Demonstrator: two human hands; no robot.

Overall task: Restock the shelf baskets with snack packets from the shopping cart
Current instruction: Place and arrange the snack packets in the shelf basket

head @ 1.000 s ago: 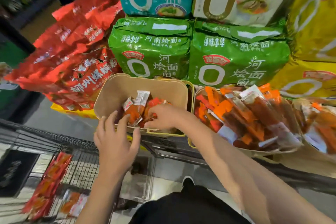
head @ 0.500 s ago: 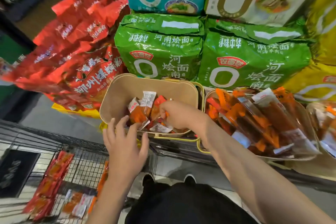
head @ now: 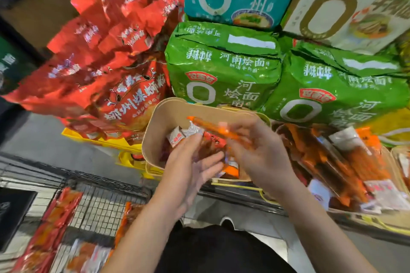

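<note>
My right hand fingers pinch a long orange snack packet above the tan basket; motion blur hides the exact grip. My left hand fingers are extended and slightly apart, touching the small packets inside that basket. Right of my fingers, a second basket holds more packets. Below-left, the shopping cart carries others.

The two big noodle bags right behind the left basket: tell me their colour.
Bright green with white lettering, seen in the head view: noodle bags behind the basket.
</note>
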